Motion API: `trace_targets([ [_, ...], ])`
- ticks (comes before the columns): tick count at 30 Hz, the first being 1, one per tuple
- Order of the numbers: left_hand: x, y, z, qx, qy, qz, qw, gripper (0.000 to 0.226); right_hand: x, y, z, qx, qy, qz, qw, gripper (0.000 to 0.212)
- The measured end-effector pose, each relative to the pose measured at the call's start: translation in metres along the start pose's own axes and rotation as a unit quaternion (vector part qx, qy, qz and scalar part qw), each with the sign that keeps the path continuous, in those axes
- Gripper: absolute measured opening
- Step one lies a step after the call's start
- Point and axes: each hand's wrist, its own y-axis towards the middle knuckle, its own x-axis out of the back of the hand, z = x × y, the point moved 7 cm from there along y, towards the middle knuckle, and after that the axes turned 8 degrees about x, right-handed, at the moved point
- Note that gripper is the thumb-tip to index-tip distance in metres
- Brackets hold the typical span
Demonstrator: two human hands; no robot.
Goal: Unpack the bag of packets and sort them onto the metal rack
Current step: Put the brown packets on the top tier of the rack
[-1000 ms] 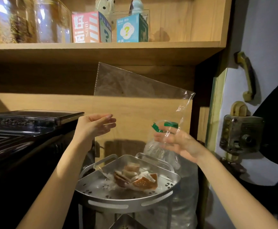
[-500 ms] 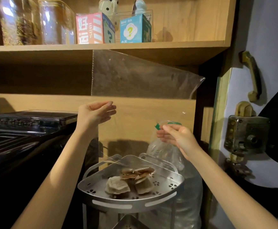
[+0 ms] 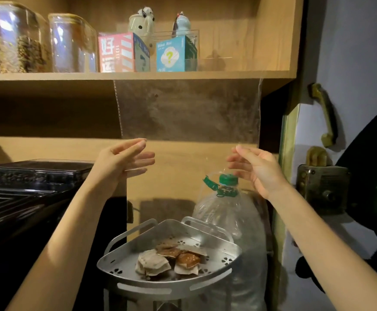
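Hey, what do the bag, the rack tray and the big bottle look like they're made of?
Bag: thin clear plastic film, glossy; the shelf shows through it. Rack tray: looks like brushed metal, maybe aluminium or steel, matte grey with punched flower holes. Big bottle: clear crinkled plastic with a green plastic cap.

hands point(image 3: 124, 160) point(image 3: 253, 168) pinch clear bag point(image 3: 187, 111) upright | packets point(image 3: 167, 260) heaped on rack point(image 3: 225, 263)
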Motion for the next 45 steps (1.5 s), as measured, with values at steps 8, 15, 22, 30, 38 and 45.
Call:
trace_targets([
  [8, -0.023, -0.007, 0.014, 0.01, 0.041, 0.099, 0.994, 0.071, 0.023, -0.014, 0.013, -0.054, 0.015, 0.037, 0.998, 0.015],
  [15, -0.029, -0.022, 0.004, -0.038, -0.06, 0.09, 0.993, 0.059, 0.039, -0.045, 0.006, -0.112, 0.06, 0.072, 0.989, 0.017],
  [22, -0.056, -0.054, 0.043, 0.07, -0.069, 0.186, 0.978, 0.049, 0.056, -0.077, -0.008, -0.117, 0.091, 0.071, 0.986, 0.049],
  [30, -0.058, -0.084, 0.073, 0.084, -0.047, 0.153, 0.984, 0.012, 0.08, -0.13, -0.025, -0.162, 0.023, 0.119, 0.979, 0.062],
  [38, -0.061, -0.126, 0.104, 0.083, 0.019, 0.202, 0.976, 0.008, 0.107, -0.176, -0.056, -0.23, 0.043, 0.083, 0.969, 0.03],
  [45, -0.055, -0.185, 0.168, 0.189, -0.047, 0.262, 0.945, 0.026, 0.107, -0.229, -0.087, -0.299, 0.046, 0.132, 0.944, 0.027],
])
